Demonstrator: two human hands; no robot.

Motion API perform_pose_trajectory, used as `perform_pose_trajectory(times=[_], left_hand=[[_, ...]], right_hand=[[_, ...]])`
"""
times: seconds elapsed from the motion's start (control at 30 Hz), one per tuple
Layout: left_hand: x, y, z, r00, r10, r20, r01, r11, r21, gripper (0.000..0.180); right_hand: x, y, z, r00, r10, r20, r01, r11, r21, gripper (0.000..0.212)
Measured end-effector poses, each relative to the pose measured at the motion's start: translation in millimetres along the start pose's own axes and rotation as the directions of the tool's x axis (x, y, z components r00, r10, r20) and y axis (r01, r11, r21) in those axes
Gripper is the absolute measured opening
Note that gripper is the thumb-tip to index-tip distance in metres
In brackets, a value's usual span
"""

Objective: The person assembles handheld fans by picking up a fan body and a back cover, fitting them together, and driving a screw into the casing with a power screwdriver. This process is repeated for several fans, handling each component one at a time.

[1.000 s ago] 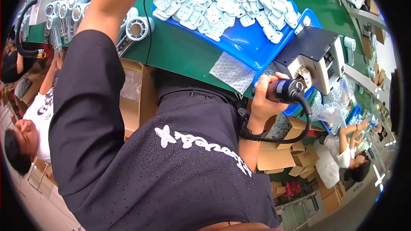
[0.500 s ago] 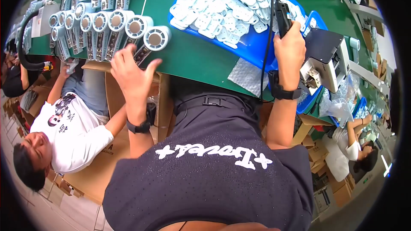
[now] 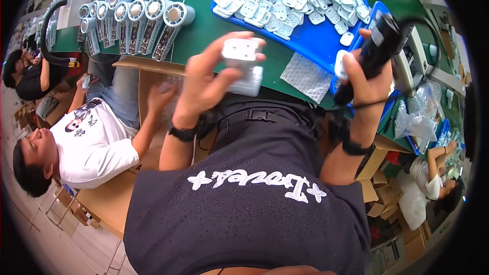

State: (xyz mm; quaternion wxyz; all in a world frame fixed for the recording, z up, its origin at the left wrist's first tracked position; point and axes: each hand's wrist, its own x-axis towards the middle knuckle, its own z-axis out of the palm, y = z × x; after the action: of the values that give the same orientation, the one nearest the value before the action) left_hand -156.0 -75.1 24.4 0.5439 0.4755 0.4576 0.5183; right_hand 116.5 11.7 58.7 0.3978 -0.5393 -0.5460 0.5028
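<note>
My left hand is raised over the table's near edge, its fingers closed around a pale handheld fan. The fan is blurred and seen nearly end-on, so its shape is hard to make out. My right hand grips a black electric screwdriver with a cord. Between that hand's thumb and fingers is a small white cover plate. Just beyond, a blue tray holds a heap of similar pale cover plates.
Rows of light-blue handheld fans with exposed circuitry lie on the green table at the left. Bubble wrap lies by the near edge. A white-and-black device stands at right. A person in white sits close on my left.
The end fan of the row is gone from the table and is now in my left hand, which moved right. My right hand moved right with the screwdriver and now also holds a cover plate.
</note>
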Motion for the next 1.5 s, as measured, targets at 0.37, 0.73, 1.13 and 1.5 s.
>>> perform_pose_trajectory(times=[0.37, 0.73, 1.13, 1.5], left_hand=[[74, -47, 123, 0.725, 0.235, 0.648, -0.448, 0.875, 0.184, 0.050], [79, -88, 138, 0.763, 0.339, 0.550, -0.440, 0.896, 0.058, 0.054], [75, -98, 146, 0.767, 0.374, 0.521, -0.488, 0.868, 0.096, 0.070], [76, -93, 146, 0.769, 0.334, 0.546, -0.470, 0.873, 0.128, 0.067]], right_hand=[[-69, 45, -31, 0.993, 0.024, -0.117, -0.008, 0.991, 0.137, 0.056], [-2, 11, -102, 0.712, -0.498, -0.495, 0.666, 0.702, 0.251, 0.020], [-61, -42, -90, 0.866, -0.491, -0.100, 0.475, 0.741, 0.475, 0.046], [-48, -30, -62, 0.857, -0.500, -0.125, 0.490, 0.717, 0.495, 0.047]])
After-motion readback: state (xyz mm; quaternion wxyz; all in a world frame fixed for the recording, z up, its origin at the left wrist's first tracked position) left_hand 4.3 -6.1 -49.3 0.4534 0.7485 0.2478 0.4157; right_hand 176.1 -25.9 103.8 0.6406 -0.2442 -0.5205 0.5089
